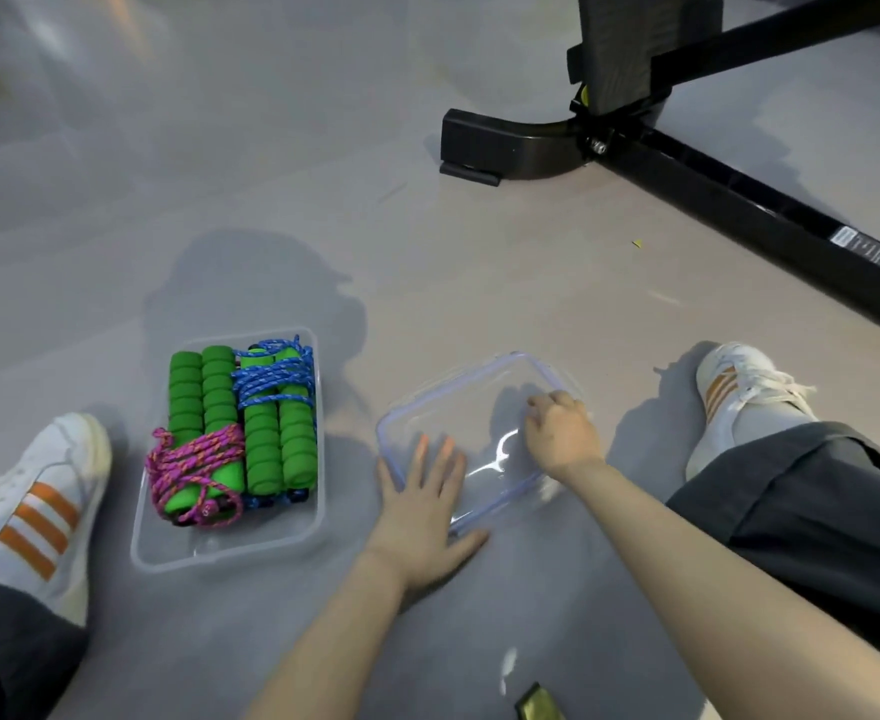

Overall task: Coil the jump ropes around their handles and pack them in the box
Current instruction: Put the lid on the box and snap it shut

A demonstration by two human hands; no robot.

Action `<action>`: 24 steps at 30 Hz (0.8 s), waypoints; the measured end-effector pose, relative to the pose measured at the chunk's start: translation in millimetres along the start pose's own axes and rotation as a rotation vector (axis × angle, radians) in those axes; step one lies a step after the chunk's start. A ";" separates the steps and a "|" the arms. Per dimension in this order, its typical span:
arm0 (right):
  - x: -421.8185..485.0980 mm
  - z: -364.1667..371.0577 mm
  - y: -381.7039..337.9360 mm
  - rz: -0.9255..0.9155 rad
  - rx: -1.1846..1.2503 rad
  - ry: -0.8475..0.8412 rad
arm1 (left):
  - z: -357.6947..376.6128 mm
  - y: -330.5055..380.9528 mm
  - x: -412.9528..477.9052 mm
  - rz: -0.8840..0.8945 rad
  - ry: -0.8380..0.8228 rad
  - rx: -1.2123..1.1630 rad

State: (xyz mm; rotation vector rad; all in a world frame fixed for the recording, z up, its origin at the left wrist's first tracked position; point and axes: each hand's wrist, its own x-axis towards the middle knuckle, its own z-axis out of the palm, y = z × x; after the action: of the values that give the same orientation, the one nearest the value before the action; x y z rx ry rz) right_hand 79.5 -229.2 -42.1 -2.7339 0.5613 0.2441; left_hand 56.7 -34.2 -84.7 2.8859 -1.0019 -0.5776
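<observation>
Jump ropes (243, 423) lie side by side in the clear box (230, 550), which sits on the floor (323, 226) between the person's left shoe (37, 511) and the hands. Each set has two green ribbed foam handles laid parallel. The pink rope (193, 467) is wound round the near end of the left pair, and the blue rope (271, 381) round the far end of the right pair. Both coils look tight, with no tail over the rim.

The lid (469, 392), transparent with a bluish rim, lies flat on the floor just right of the box. Its long axis is skewed to that of the box, which runs away from the person. The left hand (422, 506) rests flat, fingers straight, on the lid's near left corner and holds nothing. The right hand (562, 433) has its fingers curled at the far right edge, apparently gripping the rim. The box lies left of both hands, and the left hand is nearer. Closing likely requires lifting the lid, carrying it left and turning it into line with the box.
</observation>
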 end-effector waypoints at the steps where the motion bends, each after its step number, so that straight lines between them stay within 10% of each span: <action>1: 7.1 -0.8 2.1 0.066 0.054 -0.020 | -5.5 -11.6 2.0 0.030 0.022 0.000; 16: 31.3 -16.0 24.4 0.392 0.323 -0.035 | -16.4 11.7 14.4 -0.329 0.385 -0.560; 24: 14.5 -35.0 34.9 0.314 0.411 0.187 | -25.0 26.6 18.1 -0.208 0.632 -0.441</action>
State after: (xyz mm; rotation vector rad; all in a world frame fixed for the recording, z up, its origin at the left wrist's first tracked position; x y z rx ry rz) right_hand 81.9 -277.0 -23.0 -2.2755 0.9756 -0.0528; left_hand 62.9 -68.5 -63.5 2.5064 -0.4205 0.1156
